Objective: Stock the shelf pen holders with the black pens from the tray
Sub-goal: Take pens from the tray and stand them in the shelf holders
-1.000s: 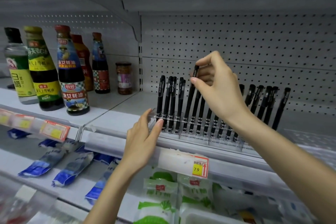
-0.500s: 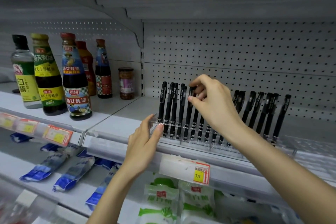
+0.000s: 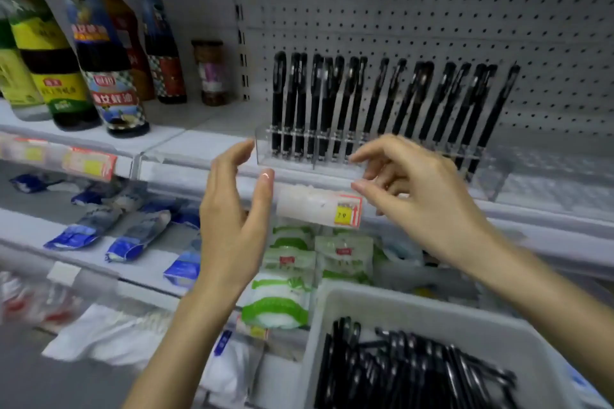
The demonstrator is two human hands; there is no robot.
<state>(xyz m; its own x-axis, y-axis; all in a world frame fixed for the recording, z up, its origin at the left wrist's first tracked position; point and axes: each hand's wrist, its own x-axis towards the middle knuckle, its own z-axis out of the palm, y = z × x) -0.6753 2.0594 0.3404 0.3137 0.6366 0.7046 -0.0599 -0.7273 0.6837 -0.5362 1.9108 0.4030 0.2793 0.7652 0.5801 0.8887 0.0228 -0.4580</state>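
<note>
A clear plastic pen holder (image 3: 265,156) stands on the middle shelf with several black pens (image 3: 345,103) upright in it, leaning slightly right. My left hand (image 3: 236,219) hovers in front of the holder's left end, fingers apart, holding nothing. My right hand (image 3: 428,199) hangs in front of the holder's middle, fingers loosely curled and empty. At the bottom right a white tray (image 3: 398,305) holds several loose black pens (image 3: 408,372).
Sauce bottles (image 3: 109,76) and a small jar (image 3: 211,73) stand on the shelf to the left. A price tag (image 3: 335,207) hangs on the shelf edge below the holder. Blue packets (image 3: 136,236) and green-and-white packets (image 3: 285,279) lie on lower shelves. Pegboard backs the shelf.
My right hand let go of the pen it had pushed into the holder and drew back down. My left hand came off the holder's end. The view tilted down, showing the tray.
</note>
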